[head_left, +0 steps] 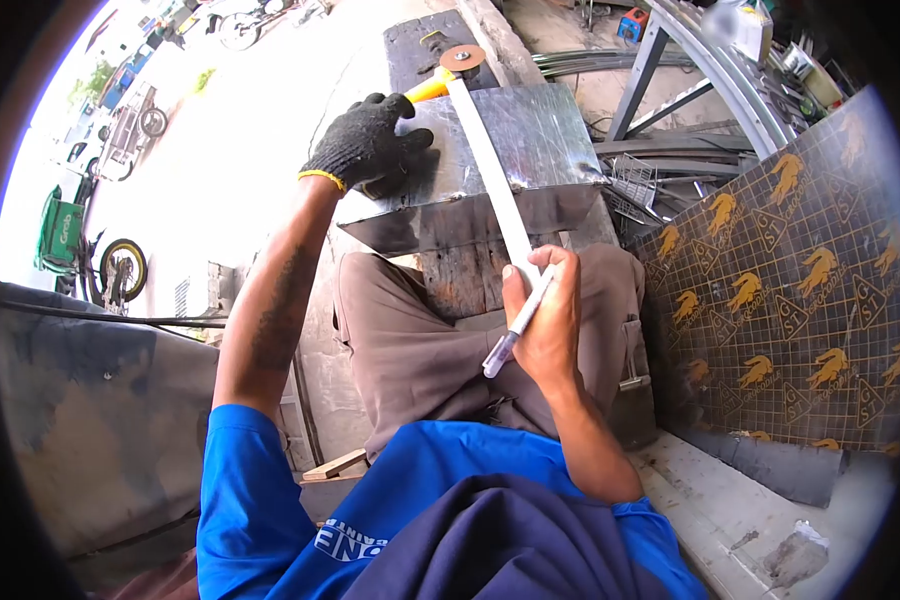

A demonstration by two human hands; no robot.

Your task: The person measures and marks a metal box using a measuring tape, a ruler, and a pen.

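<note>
My left hand (368,142), in a dark knit glove with a yellow cuff, is closed around the body of a yellow angle grinder (429,88), mostly hidden by the glove. A brown cutting disc (462,58) shows at the grinder's far end. Bare, my right hand (548,325) pinches the near end of a long white flat strip (492,172) and also holds a pen (518,325), its lower end pointing toward my lap. The strip runs across a shiny sheet-metal piece (540,130) with a bent-down front edge, its far end overlapping the grinder head.
Beneath the sheet metal is a worn wooden block (458,275), between my knees. A printed dark panel (770,290) leans at the right. Metal framing (642,75) and a wire basket (632,180) lie beyond. Parked at the left is a motorcycle (120,272) with a green box (60,228).
</note>
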